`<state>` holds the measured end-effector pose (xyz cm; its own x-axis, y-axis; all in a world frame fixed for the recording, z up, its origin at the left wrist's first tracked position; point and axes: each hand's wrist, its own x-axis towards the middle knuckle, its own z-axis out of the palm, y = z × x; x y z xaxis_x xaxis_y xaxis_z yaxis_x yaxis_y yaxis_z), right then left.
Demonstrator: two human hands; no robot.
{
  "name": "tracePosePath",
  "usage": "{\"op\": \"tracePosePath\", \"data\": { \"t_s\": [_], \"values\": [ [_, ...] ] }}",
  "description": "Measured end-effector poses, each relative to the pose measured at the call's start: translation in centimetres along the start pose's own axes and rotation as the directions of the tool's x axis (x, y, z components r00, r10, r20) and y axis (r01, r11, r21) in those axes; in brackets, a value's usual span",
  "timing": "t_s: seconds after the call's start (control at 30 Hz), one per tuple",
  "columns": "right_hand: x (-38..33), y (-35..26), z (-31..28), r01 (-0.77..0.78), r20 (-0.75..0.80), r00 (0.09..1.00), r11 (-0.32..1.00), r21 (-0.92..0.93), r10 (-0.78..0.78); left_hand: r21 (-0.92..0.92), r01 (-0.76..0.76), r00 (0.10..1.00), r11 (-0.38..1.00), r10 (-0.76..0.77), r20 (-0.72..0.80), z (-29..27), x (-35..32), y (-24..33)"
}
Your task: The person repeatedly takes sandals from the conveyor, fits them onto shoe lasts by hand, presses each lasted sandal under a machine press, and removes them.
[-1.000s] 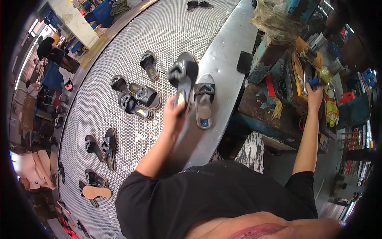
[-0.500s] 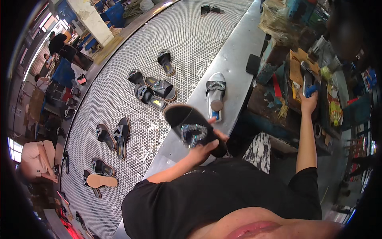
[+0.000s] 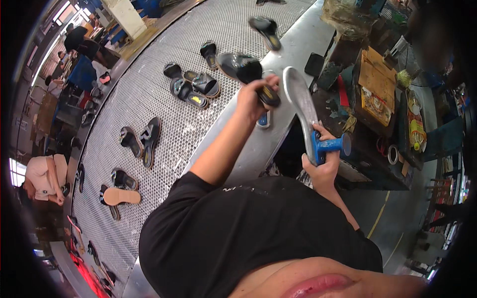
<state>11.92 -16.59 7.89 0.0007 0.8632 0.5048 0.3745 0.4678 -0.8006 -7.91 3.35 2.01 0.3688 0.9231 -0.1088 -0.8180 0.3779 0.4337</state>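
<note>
My left hand [image 3: 256, 99] is closed on a black slide sandal [image 3: 241, 67], blurred by motion, above the metal ledge beside the perforated conveyor. My right hand [image 3: 325, 161] grips a silver sole-shaped metal form [image 3: 299, 94] by its blue handle [image 3: 330, 144]. The form tilts up, its long flat face bare. Behind my left hand, another piece with a blue end [image 3: 263, 119] rests on the ledge, mostly hidden. Past my left hand, another black slide sandal [image 3: 266, 32], also blurred, is at the conveyor's edge.
Several black sandals [image 3: 191, 92] are scattered on the conveyor [image 3: 169, 116]; one lies sole up [image 3: 121, 195]. To my right stands a cluttered workbench with a brown board [image 3: 378, 74] and a bottle [image 3: 417, 133]. Other people [image 3: 47, 176] are at the far left.
My right hand has come from the workbench to near my body with the metal form. My left hand has moved forward. A sandal now appears at the conveyor's far edge.
</note>
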Motion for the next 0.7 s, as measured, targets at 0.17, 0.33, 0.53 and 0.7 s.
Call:
{"op": "tracePosePath", "data": {
  "t_s": [0.17, 0.33, 0.53, 0.7],
  "values": [
    [-1.3, 0.8, 0.6, -0.07, 0.132, 0.99, 0.984, 0.162, 0.049, 0.588, -0.158, 0.963, 0.793, 0.256, -0.087, 0.8, -0.8, -3.9],
    [-2.5, 2.5, 1.7, -0.286, -0.102, 0.954, 0.958, -0.029, 0.282, 0.757, -0.305, 0.946, 0.577, 0.093, 0.31, 5.6, -9.2, -10.9],
    [2.9, 7.5, -2.2, -0.088, -0.426, 0.903, 0.951, -0.297, -0.049, 0.883, -0.397, 0.876, 0.25, -0.185, 0.446, 5.4, -9.5, -3.9],
    [10.1, 16.3, -9.3, -0.254, -0.546, 0.837, 0.857, -0.448, -0.037, 0.869, -0.414, 0.755, 0.27, -0.432, 0.494, 4.7, -11.9, -5.9]
  ]
}}
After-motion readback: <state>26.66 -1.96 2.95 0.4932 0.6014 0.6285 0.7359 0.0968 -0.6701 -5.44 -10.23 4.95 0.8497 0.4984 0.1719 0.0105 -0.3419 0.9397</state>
